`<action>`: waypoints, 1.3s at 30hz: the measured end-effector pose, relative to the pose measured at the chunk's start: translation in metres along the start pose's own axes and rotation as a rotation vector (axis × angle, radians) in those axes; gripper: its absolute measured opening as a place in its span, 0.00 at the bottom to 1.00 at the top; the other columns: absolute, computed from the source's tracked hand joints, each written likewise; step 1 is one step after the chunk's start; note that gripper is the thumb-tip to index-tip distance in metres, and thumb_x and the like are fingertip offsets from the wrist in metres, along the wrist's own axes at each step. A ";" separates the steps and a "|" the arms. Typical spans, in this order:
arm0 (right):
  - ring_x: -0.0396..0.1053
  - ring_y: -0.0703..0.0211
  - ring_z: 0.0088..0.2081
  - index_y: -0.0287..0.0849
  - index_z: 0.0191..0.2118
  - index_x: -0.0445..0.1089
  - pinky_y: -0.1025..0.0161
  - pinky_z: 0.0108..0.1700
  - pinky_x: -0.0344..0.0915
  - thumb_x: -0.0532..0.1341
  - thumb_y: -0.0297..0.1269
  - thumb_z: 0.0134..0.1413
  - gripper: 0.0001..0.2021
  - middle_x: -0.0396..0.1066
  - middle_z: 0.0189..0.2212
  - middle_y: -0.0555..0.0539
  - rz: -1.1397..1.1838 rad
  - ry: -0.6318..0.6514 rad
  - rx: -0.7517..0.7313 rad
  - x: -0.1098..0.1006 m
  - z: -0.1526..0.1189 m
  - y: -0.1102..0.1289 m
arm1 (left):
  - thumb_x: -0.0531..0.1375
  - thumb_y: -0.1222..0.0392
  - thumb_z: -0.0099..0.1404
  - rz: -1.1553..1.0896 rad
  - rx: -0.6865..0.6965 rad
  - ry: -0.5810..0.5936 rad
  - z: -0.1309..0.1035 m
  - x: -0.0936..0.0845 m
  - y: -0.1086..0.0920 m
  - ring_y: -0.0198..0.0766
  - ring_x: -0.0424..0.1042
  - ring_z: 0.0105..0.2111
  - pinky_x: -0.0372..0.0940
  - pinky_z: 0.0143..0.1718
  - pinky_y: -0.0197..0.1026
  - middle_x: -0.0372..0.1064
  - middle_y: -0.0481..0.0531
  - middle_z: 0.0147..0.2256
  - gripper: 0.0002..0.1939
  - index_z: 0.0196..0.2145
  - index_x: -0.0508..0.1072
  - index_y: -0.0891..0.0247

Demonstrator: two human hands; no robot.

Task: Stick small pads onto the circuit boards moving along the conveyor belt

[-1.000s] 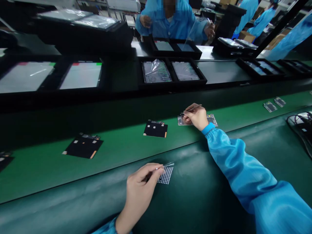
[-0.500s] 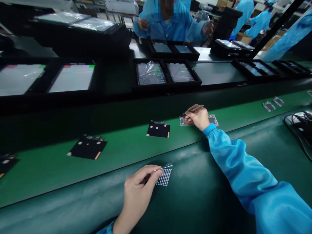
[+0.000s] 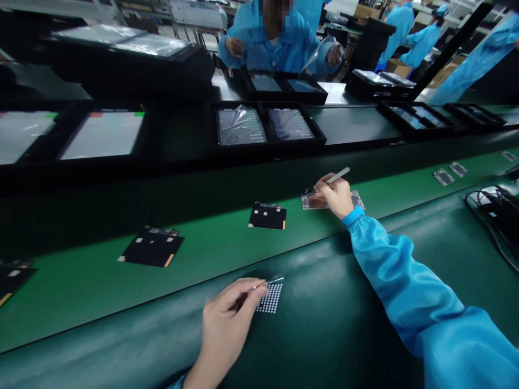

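Note:
My left hand (image 3: 227, 319) is closed in a pinch on a small clear sheet of round white stickers (image 3: 271, 298), low over the near dark green mat. The sheet's far edge shows as thin film above the fingers. In my right hand (image 3: 335, 195) is a pair of tweezers (image 3: 340, 174), its pale end sticking up past the fingers. Beneath that hand lies a circuit board (image 3: 357, 199) on the bright green belt, partly covered by the hand. The tweezers' tips are hidden. Left of it on the belt lies a black flat panel (image 3: 267, 217) with small white squares.
More black panels (image 3: 152, 248) lie along the belt (image 3: 214, 248) to the left, smaller boards (image 3: 443, 176) to the right. Black trays (image 3: 320, 141) with film-covered screens line the raised ledge behind. Cables (image 3: 490, 232) lie at right. A co-worker (image 3: 275, 51) in blue holds clear film opposite.
My right hand has turned slightly, and the tweezers' end now points higher. The belt's panels and boards have shifted slightly right relative to the trays. My left hand keeps its pinch.

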State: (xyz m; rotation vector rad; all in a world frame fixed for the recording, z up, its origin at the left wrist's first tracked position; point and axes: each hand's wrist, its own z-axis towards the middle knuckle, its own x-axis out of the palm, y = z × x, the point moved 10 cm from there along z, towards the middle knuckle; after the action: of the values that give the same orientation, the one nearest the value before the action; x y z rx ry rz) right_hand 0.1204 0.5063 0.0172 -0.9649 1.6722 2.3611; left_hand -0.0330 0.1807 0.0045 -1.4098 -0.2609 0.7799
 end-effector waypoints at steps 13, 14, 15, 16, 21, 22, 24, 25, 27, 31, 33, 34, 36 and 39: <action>0.72 0.44 0.47 0.41 0.60 0.72 0.56 0.41 0.68 0.54 0.29 0.62 0.22 0.71 0.49 0.36 -1.033 0.407 -0.384 0.032 -0.022 0.037 | 0.67 0.61 0.60 -0.001 -0.013 -0.002 0.000 -0.007 0.001 0.36 0.81 0.28 0.76 0.32 0.30 0.82 0.47 0.30 0.04 0.29 0.83 0.57; 0.73 0.45 0.45 0.42 0.58 0.73 0.56 0.42 0.69 0.55 0.31 0.63 0.21 0.71 0.49 0.37 -0.979 0.381 -0.360 0.030 -0.022 0.042 | 0.67 0.61 0.60 0.000 -0.015 -0.009 0.000 -0.009 0.000 0.36 0.81 0.28 0.76 0.31 0.30 0.82 0.47 0.29 0.04 0.29 0.83 0.57; 0.74 0.47 0.44 0.43 0.58 0.73 0.56 0.43 0.70 0.57 0.34 0.64 0.20 0.72 0.48 0.39 -0.901 0.357 -0.332 0.030 -0.024 0.047 | 0.67 0.61 0.60 0.000 -0.017 -0.018 -0.001 -0.013 -0.001 0.36 0.81 0.27 0.76 0.30 0.30 0.82 0.47 0.29 0.04 0.29 0.83 0.57; 0.75 0.49 0.43 0.44 0.60 0.72 0.56 0.45 0.71 0.59 0.38 0.64 0.20 0.73 0.48 0.40 -0.814 0.343 -0.309 0.032 -0.028 0.051 | 0.67 0.61 0.60 0.002 -0.021 -0.028 -0.002 -0.017 -0.003 0.36 0.81 0.27 0.76 0.30 0.31 0.82 0.47 0.29 0.04 0.29 0.83 0.57; 0.72 0.42 0.55 0.41 0.66 0.63 0.50 0.53 0.72 0.70 0.45 0.54 0.36 0.68 0.61 0.38 -0.600 0.422 -0.362 0.075 -0.067 0.057 | 0.67 0.59 0.60 0.041 -0.049 -0.098 -0.014 -0.047 -0.004 0.37 0.81 0.27 0.76 0.30 0.32 0.83 0.48 0.29 0.04 0.28 0.83 0.57; 0.71 0.41 0.57 0.42 0.65 0.63 0.49 0.53 0.72 0.70 0.44 0.54 0.35 0.66 0.63 0.39 -0.590 0.416 -0.368 0.079 -0.072 0.056 | 0.67 0.59 0.60 0.051 -0.055 -0.114 -0.018 -0.055 -0.002 0.38 0.81 0.27 0.76 0.30 0.32 0.83 0.48 0.29 0.04 0.28 0.83 0.57; 0.71 0.42 0.57 0.44 0.65 0.63 0.48 0.54 0.72 0.70 0.42 0.54 0.34 0.66 0.63 0.40 -0.562 0.383 -0.366 0.081 -0.074 0.050 | 0.67 0.58 0.60 0.069 -0.067 -0.142 -0.024 -0.068 0.002 0.38 0.82 0.28 0.77 0.31 0.33 0.83 0.49 0.29 0.04 0.29 0.84 0.58; 0.72 0.42 0.57 0.44 0.65 0.64 0.48 0.54 0.72 0.70 0.41 0.54 0.34 0.67 0.62 0.40 -0.546 0.368 -0.365 0.079 -0.074 0.048 | 0.68 0.58 0.59 0.074 -0.070 -0.157 -0.027 -0.074 0.003 0.38 0.82 0.28 0.77 0.31 0.33 0.83 0.49 0.29 0.04 0.29 0.84 0.58; 0.72 0.42 0.56 0.43 0.64 0.64 0.47 0.55 0.72 0.69 0.40 0.54 0.32 0.69 0.60 0.39 -0.517 0.353 -0.375 0.075 -0.071 0.046 | 0.68 0.58 0.59 0.075 -0.074 -0.180 -0.033 -0.084 0.006 0.39 0.82 0.28 0.77 0.30 0.33 0.83 0.49 0.29 0.04 0.29 0.84 0.58; 0.73 0.43 0.54 0.41 0.63 0.65 0.49 0.53 0.73 0.67 0.36 0.53 0.31 0.72 0.55 0.39 -0.490 0.352 -0.421 0.061 -0.070 0.059 | 0.68 0.58 0.58 0.051 -0.089 -0.200 -0.042 -0.096 0.006 0.40 0.82 0.27 0.77 0.29 0.34 0.83 0.50 0.29 0.04 0.29 0.83 0.59; 0.74 0.44 0.52 0.40 0.64 0.62 0.51 0.50 0.74 0.65 0.35 0.52 0.33 0.72 0.54 0.39 -0.524 0.355 -0.464 0.054 -0.071 0.080 | 0.68 0.59 0.59 0.036 -0.097 -0.201 -0.045 -0.101 0.004 0.40 0.82 0.28 0.78 0.30 0.35 0.83 0.50 0.29 0.04 0.29 0.83 0.59; 0.74 0.44 0.51 0.40 0.65 0.61 0.52 0.48 0.74 0.64 0.36 0.52 0.34 0.71 0.55 0.38 -0.571 0.360 -0.489 0.052 -0.070 0.094 | 0.68 0.60 0.59 0.030 -0.098 -0.202 -0.047 -0.103 0.002 0.40 0.82 0.28 0.78 0.30 0.35 0.82 0.50 0.29 0.03 0.29 0.83 0.59; 0.75 0.43 0.48 0.39 0.66 0.60 0.53 0.44 0.73 0.64 0.36 0.52 0.35 0.68 0.58 0.37 -0.720 0.390 -0.535 0.059 -0.070 0.124 | 0.68 0.61 0.58 0.024 -0.095 -0.210 -0.050 -0.109 -0.001 0.39 0.81 0.27 0.77 0.30 0.34 0.82 0.49 0.29 0.02 0.29 0.83 0.59; 0.76 0.44 0.44 0.40 0.65 0.62 0.55 0.41 0.71 0.65 0.36 0.52 0.33 0.66 0.60 0.35 -0.909 0.532 -0.613 0.104 -0.078 0.170 | 0.68 0.62 0.59 0.012 -0.080 -0.225 -0.055 -0.118 -0.005 0.38 0.81 0.26 0.75 0.27 0.32 0.82 0.49 0.29 0.03 0.28 0.83 0.59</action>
State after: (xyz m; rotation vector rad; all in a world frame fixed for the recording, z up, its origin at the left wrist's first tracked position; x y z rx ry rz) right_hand 0.0012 0.3418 0.0848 -2.0211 0.2977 2.0024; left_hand -0.0848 0.0640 0.0322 -1.3993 -0.4626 0.9481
